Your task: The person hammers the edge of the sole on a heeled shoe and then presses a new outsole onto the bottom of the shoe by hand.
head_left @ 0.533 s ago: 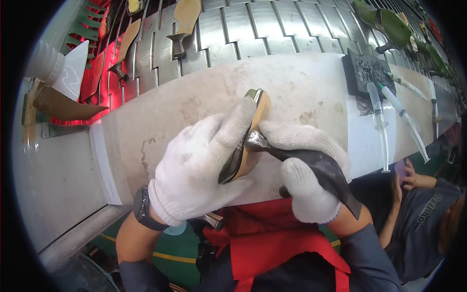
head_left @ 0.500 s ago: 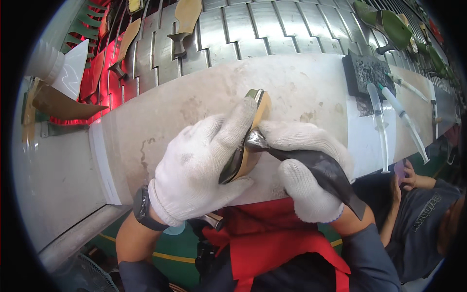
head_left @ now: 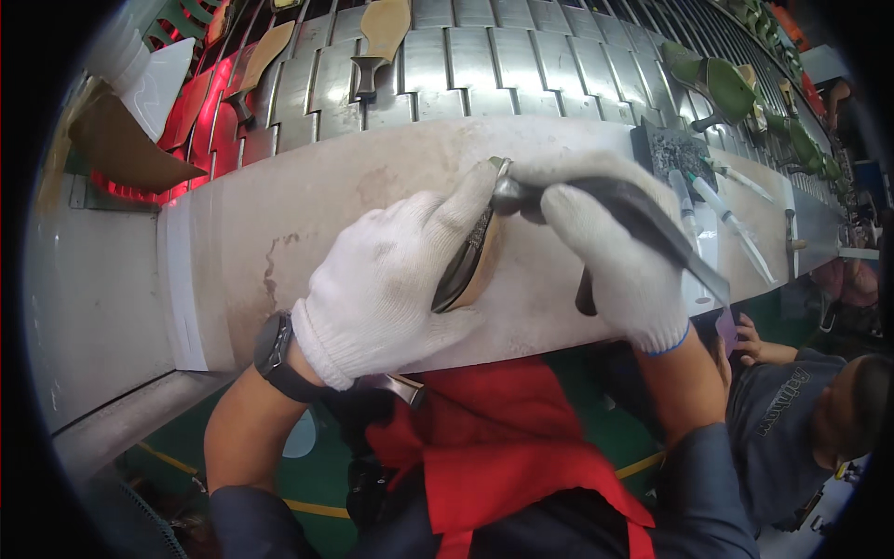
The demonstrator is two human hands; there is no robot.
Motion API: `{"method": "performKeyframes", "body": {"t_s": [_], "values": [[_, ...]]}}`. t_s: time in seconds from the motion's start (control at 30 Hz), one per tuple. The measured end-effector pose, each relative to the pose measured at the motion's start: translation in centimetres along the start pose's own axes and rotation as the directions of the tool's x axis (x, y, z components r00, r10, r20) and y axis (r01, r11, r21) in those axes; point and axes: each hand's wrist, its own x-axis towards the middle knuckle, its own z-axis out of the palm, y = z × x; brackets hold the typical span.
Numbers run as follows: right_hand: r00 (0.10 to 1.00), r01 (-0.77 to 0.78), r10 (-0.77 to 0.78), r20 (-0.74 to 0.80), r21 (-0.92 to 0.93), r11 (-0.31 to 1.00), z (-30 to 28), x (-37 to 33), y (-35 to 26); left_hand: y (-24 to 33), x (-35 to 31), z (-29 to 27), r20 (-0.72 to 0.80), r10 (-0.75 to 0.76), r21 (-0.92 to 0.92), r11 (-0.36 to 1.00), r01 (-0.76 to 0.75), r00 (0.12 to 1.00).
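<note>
Left hand [head_left: 382,270] grips shoe part [head_left: 477,265], right hand [head_left: 626,256] holds dark tool [head_left: 647,214]

In the head view, the white-gloved left hand is curled around the black-and-tan shoe part, above the pale worktable [head_left: 326,219]. The right hand, gloved too, is closed about the dark tool, whose rounded metal head lies at the part's far end; contact there is hard to tell. Syringes [head_left: 734,224] rest beside a black block [head_left: 663,149] on the right. Beyond runs a slatted metal conveyor [head_left: 526,61].
</note>
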Motion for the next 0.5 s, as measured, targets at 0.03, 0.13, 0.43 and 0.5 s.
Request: {"method": "performKeyframes", "body": {"t_s": [0.03, 0.13, 0.43, 0.5], "values": [[0.998, 0.045, -0.044, 0.033, -0.031, 0.998, 0.6, -0.7, -0.2, -0.1, -0.2, 0.1, -0.016, 0.004, -0.011, 1.000, -0.004, 1.000], [0.987, 0.136, -0.116, 0.114, -0.185, 0.973, 1.0, -2.3, -0.8, -0.4, -0.5, 0.3, -0.039, 0.023, -0.034, 0.999, -0.025, 0.999], [0.982, 0.142, -0.066, 0.177, -0.464, 0.875, 1.1, -2.0, -2.9, -1.0, -0.5, 0.6, -0.061, 0.047, -0.044, 0.998, -0.050, 0.997], [0.992, 0.067, -0.030, 0.124, -0.310, 0.948, 1.3, -1.7, -1.9, -1.1, -0.8, 0.7, -0.070, 0.046, -0.044, 0.998, -0.049, 0.996]]}}
